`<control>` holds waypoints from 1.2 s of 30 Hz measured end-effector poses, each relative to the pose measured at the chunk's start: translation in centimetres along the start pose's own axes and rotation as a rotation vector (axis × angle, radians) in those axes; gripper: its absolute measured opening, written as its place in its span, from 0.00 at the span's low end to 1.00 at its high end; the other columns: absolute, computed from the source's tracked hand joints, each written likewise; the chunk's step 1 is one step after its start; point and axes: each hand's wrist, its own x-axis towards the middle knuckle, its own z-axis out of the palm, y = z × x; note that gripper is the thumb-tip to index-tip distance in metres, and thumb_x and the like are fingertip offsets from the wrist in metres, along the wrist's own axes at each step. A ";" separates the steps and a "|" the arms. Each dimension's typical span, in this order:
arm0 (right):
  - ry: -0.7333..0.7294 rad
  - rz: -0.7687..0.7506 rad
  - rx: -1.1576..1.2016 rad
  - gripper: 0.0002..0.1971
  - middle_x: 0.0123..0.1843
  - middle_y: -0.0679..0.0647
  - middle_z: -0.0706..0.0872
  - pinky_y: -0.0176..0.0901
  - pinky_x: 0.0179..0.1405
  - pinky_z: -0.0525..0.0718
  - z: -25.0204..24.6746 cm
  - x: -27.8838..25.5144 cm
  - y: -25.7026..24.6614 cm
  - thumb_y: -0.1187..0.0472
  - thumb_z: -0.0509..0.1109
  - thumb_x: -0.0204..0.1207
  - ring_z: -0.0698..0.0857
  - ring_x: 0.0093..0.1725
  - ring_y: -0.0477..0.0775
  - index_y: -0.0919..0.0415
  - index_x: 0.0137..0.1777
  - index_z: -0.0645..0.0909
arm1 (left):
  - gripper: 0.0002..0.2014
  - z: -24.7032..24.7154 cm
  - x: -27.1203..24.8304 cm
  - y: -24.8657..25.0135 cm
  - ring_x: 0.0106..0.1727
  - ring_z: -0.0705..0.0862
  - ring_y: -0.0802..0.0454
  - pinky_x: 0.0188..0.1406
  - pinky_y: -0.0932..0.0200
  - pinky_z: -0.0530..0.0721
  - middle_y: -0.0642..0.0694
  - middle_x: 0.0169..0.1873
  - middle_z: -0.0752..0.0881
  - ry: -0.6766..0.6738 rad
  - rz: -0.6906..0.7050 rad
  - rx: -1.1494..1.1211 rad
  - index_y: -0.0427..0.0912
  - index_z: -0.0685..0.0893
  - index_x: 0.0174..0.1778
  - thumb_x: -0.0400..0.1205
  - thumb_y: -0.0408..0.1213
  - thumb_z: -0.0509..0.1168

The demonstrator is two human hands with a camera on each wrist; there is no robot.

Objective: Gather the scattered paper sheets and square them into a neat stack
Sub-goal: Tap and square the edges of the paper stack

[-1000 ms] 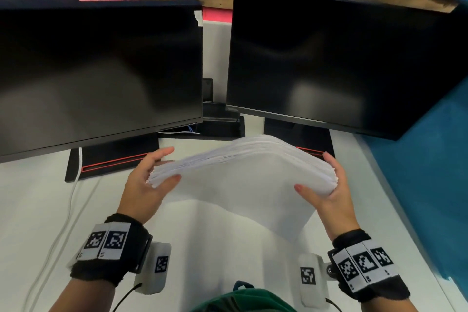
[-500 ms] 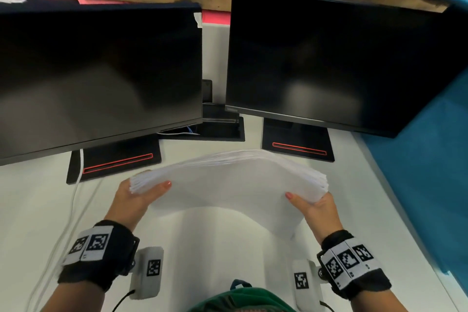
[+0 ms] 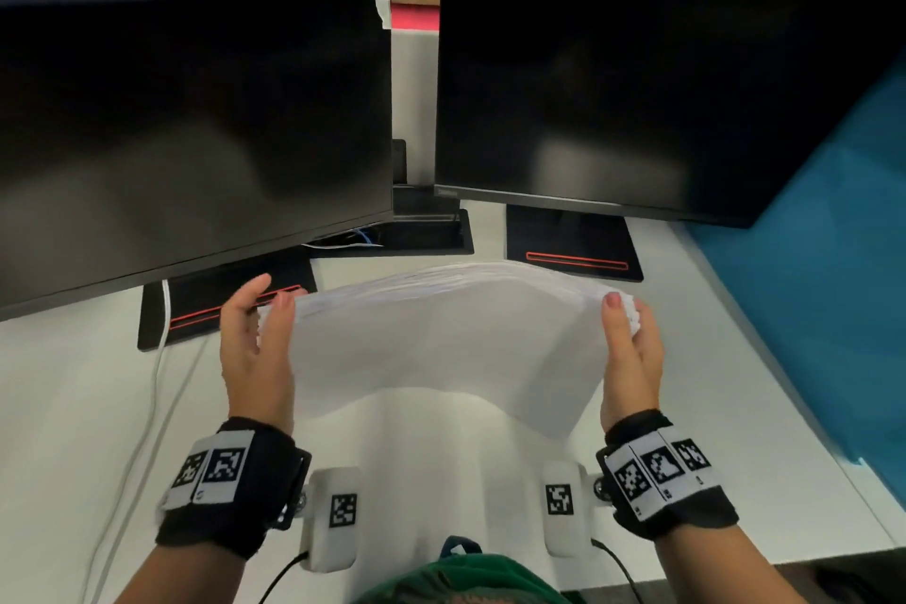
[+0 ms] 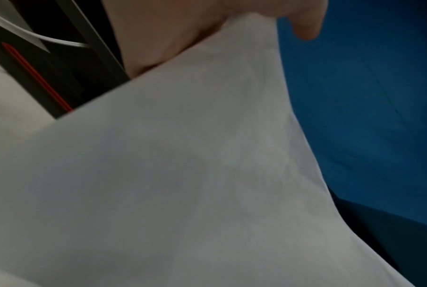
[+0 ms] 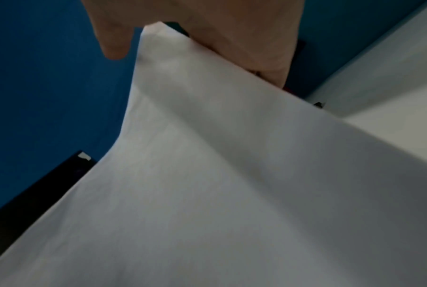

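Gripping paper stack (image 3: 441, 334), both hands, above desk (image 3: 73, 407)

Both hands — left hand (image 3: 252, 348), right hand (image 3: 632, 353) — grip the paper stack (image 3: 441, 334) (sagging).

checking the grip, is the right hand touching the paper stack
Touching. The head view shows the right hand pinching the paper stack at its right edge, thumb on top.

Two dark monitors (image 3: 196, 137) (image 3: 637, 79) stand side by side on a white desk (image 3: 73, 407), blue cloth (image 3: 833, 284) at right.
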 end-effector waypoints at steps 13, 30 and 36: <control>0.139 0.105 0.046 0.17 0.32 0.48 0.74 0.39 0.51 0.74 0.7 1.8 -1.5 0.51 0.68 0.76 0.74 0.37 0.48 0.53 0.28 0.69 | 0.02 2.0 1.6 0.9 0.55 0.77 0.57 0.56 0.58 0.70 0.57 0.50 0.82 0.102 -0.123 0.014 0.57 0.81 0.40 0.77 0.44 0.65; -0.155 0.138 -0.145 0.18 0.47 0.52 0.88 0.38 0.41 0.85 -1.7 1.8 1.7 0.69 0.76 0.68 0.88 0.47 0.51 0.64 0.58 0.80 | 0.10 0.0 1.8 -0.1 0.48 0.87 0.48 0.51 0.50 0.84 0.47 0.45 0.88 -0.223 -0.124 0.227 0.51 0.84 0.45 0.74 0.31 0.71; -0.165 0.162 -0.199 0.15 0.47 0.53 0.89 0.45 0.50 0.85 -2.1 1.3 2.3 0.70 0.76 0.68 0.88 0.46 0.48 0.56 0.51 0.81 | 0.14 -1.1 1.1 -0.7 0.47 0.85 0.51 0.47 0.55 0.81 0.46 0.45 0.87 -0.250 -0.165 0.235 0.45 0.82 0.50 0.72 0.27 0.72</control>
